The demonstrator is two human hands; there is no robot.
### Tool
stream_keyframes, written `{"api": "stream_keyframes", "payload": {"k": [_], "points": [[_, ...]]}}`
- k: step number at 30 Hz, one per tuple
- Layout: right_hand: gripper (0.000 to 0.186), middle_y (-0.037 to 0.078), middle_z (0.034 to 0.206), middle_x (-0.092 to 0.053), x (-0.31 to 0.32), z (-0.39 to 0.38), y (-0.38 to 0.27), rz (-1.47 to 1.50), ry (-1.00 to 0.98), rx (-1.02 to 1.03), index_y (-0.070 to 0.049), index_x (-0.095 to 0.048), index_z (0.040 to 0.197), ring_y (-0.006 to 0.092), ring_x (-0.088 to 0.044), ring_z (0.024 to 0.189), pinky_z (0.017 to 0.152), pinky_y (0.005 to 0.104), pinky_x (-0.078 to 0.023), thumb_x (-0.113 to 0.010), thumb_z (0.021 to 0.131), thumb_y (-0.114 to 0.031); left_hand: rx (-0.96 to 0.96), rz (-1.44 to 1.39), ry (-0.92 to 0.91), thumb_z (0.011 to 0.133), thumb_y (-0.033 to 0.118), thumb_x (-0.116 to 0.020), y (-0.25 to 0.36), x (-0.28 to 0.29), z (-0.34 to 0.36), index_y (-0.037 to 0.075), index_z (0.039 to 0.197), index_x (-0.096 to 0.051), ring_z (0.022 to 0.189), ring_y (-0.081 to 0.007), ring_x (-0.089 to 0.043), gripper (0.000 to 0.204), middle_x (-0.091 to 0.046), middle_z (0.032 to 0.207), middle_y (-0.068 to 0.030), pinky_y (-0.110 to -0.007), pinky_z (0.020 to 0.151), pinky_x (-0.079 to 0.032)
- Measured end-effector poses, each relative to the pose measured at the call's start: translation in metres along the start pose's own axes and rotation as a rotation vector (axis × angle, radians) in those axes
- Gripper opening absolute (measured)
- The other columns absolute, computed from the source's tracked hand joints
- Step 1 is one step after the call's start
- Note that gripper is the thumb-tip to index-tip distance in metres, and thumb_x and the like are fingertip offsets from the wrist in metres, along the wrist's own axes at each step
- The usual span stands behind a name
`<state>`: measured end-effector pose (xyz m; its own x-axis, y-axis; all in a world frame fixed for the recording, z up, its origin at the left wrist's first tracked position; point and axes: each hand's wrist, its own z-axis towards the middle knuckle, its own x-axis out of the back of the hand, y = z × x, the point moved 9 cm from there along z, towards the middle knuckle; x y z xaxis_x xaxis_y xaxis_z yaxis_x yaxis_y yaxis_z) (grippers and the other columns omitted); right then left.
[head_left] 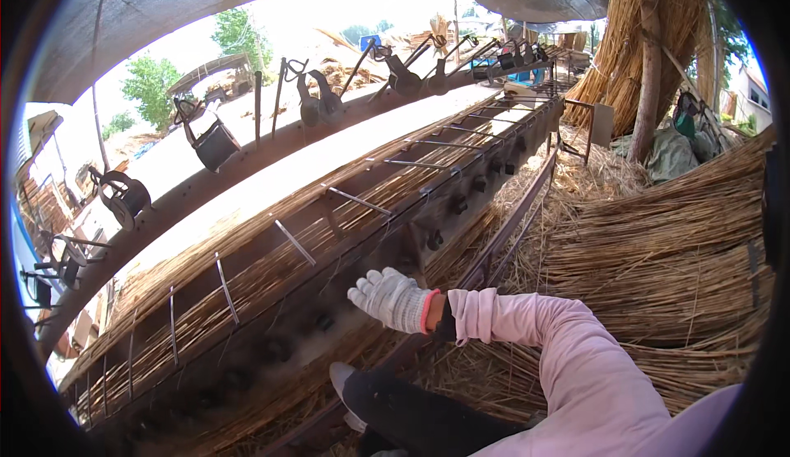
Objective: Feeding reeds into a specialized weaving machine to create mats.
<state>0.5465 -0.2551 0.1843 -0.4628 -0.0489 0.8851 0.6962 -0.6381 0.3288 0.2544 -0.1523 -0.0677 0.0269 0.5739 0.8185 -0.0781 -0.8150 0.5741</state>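
My right hand (391, 299), in a white knitted glove with a pink cuff, is stretched forward with the fingers loosely apart and nothing in it. It hovers just in front of the dark side beam (329, 288) of a long weaving frame. A layer of straw-coloured reeds (263, 239) lies along the frame, crossed by thin metal rods (294, 243). My pink sleeve (568, 350) comes in from the lower right. My left hand is out of the picture. My leg in dark trousers (411, 412) and a pale shoe (341, 375) rest near the frame's base.
Dark metal spool holders (216, 142) stand in a row along the far side of the frame. Thick reed bundles (658, 243) are stacked at the right, loose straw covers the ground, and a metal rail (502, 235) runs beside the frame. A tree trunk (650, 70) rises at the back right.
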Motion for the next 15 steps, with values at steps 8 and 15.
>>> {"api": "stream_keyframes", "payload": {"k": [8,15], "points": [[0.028,0.014,0.113,-0.074,-0.11,-0.215,-0.076,0.329,-0.803,-0.029,-0.011,-0.07,0.114,0.034,-0.07,0.107,0.086,0.0473,-0.056,-0.062,0.089,-0.022,0.036,0.029,0.066,0.088,0.036,-0.071,-0.001,0.024,-0.001,0.018,0.103,-0.074,0.104,-0.0317,-0.065,0.024,-0.073,0.105,-0.0066,-0.045,0.093,-0.052],[0.034,0.018,0.114,-0.074,-0.238,-0.393,-0.17,0.897,-1.126,-0.258,-0.009,-0.075,0.117,0.036,-0.072,0.104,0.087,0.0419,-0.056,-0.063,0.093,-0.029,-0.074,0.059,0.347,0.094,0.038,-0.063,0.019,0.067,-0.005,0.017,0.091,-0.07,0.094,-0.029,-0.065,0.022,-0.07,0.091,-0.0054,-0.046,0.096,-0.047]]}}
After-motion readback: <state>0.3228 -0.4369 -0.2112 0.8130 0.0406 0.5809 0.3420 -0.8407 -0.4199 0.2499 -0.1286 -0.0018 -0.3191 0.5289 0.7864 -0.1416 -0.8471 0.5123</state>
